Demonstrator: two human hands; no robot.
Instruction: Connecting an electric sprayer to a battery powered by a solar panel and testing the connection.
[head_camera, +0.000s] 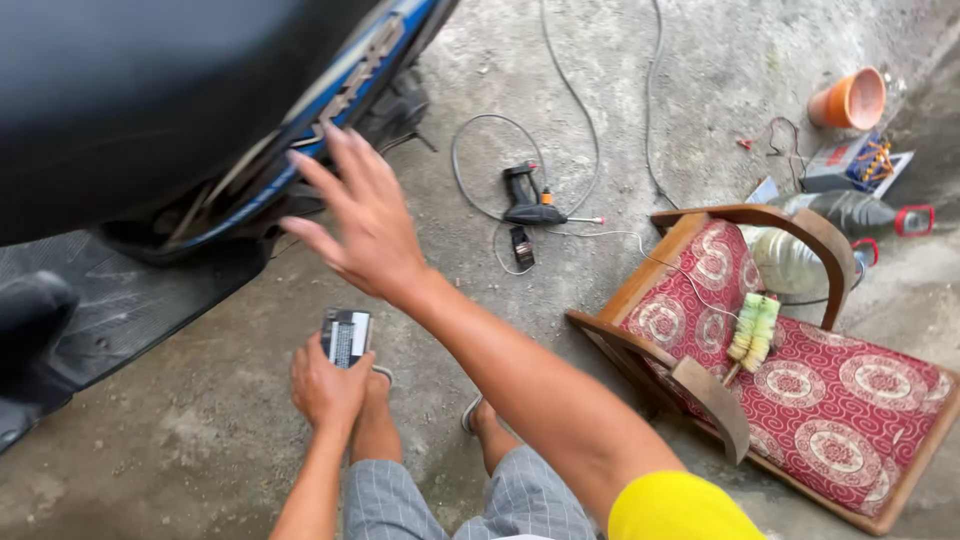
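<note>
My right hand (362, 216) is stretched out with its fingers spread, holding nothing, close to the blue and black side panel of a scooter (200, 130). Lower down, my left hand (327, 385) grips a small dark rectangular part (346, 336) with a pale ribbed face, just above my knees. I am crouched on a concrete floor, my feet in sandals. The scooter's black seat fills the upper left and its footboard (120, 300) lies to the left of my left hand.
A black soldering-gun style tool (528, 196) with wires lies on the concrete ahead. A wooden chair (800, 400) with a red patterned cushion lies tipped at right, a yellow-green brush (754, 330) on it. An orange pot (849, 99), plastic bottles (850, 212) and a box sit beyond.
</note>
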